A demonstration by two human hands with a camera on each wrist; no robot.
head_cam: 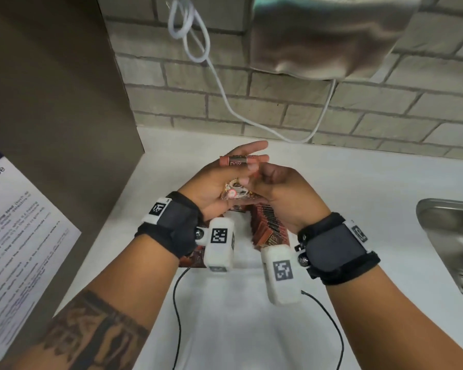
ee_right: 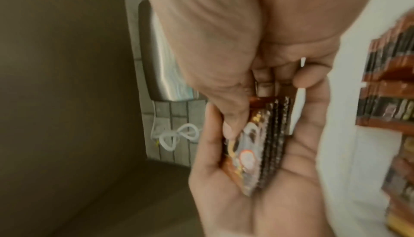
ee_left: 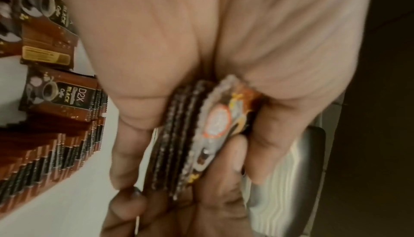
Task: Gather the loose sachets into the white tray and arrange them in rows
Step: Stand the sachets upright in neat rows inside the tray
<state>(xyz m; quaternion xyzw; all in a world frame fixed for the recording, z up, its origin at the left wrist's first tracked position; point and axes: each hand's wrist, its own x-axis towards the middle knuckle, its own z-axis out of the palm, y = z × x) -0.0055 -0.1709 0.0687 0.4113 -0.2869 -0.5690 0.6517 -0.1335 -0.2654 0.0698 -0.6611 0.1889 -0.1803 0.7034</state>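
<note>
Both hands meet above the white tray [head_cam: 242, 253]. My left hand [head_cam: 211, 182] lies palm up and grips a small stack of brown sachets [head_cam: 235, 162] between thumb and fingers. My right hand [head_cam: 275, 188] pinches the same stack [ee_right: 264, 143], its thumb on the front sachet. In the left wrist view the stack [ee_left: 190, 134] shows edge-on, several sachets thick. Below the hands, a row of sachets [head_cam: 267, 225] stands upright in the tray, seen also as rows of sachets [ee_left: 56, 143] and blurred rows of sachets [ee_right: 392, 81]. Wrists hide much of the tray.
A steel sink [head_cam: 449, 236] lies at the right. A brown panel [head_cam: 51, 102] with a printed notice [head_cam: 16, 222] stands at the left. A metal dryer [head_cam: 326, 36] and a white cable [head_cam: 225, 97] hang on the brick wall behind. Black wires [head_cam: 177, 303] trail over the white counter.
</note>
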